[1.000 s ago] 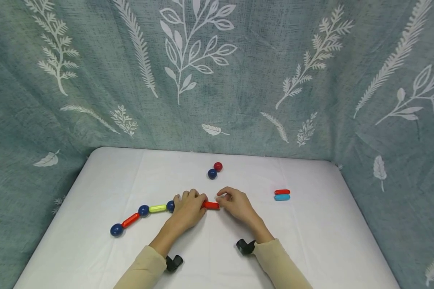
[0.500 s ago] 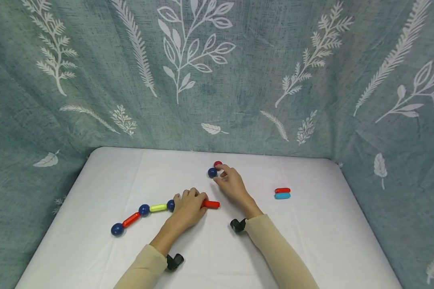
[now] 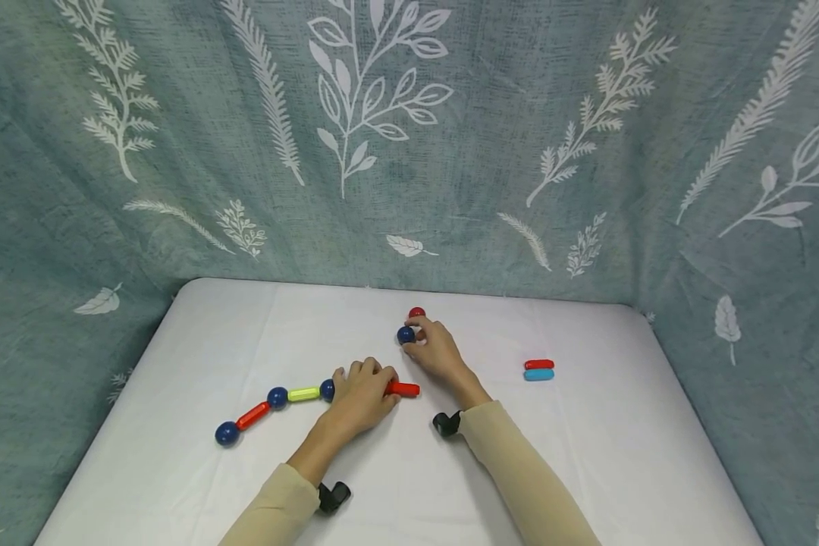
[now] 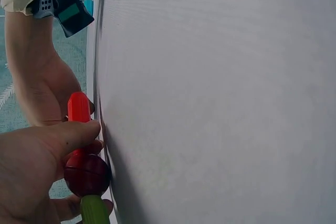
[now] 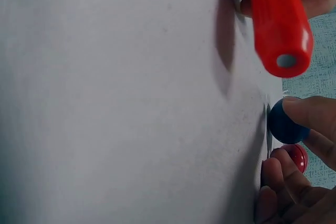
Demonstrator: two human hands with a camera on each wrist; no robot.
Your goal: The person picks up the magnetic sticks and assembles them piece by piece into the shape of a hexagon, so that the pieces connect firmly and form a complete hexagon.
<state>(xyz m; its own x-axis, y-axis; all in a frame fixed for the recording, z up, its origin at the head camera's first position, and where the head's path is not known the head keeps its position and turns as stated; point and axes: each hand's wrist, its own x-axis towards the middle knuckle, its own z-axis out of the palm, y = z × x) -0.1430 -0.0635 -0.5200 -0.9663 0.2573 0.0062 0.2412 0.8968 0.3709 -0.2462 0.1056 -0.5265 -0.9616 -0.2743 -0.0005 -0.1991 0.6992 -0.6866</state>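
Note:
My left hand (image 3: pixel 363 393) grips a red rod (image 3: pixel 406 390) at the right end of a chain of balls and rods. In the left wrist view a dark red ball (image 4: pixel 87 176) joins that rod to a green rod (image 4: pixel 94 211), partly covered by fingers. Leftward, the chain shows a blue ball (image 3: pixel 327 390), a yellow-green rod (image 3: pixel 304 394), another blue ball, a red rod and a larger-looking blue end ball (image 3: pixel 227 434). Farther back, my right hand (image 3: pixel 440 353) pinches a loose blue ball (image 3: pixel 405 334). A red ball (image 3: pixel 416 312) lies just behind it.
A loose red rod (image 3: pixel 539 364) and a light blue rod (image 3: pixel 539 374) lie side by side at the right of the white table (image 3: pixel 628 455). A patterned green curtain (image 3: pixel 478 152) hangs behind the table. Black wrist cameras sit at both sleeves.
My right hand has moved away from the red rod's free end, back to the loose blue ball, and now has its fingers on it. The left hand stays on the chain.

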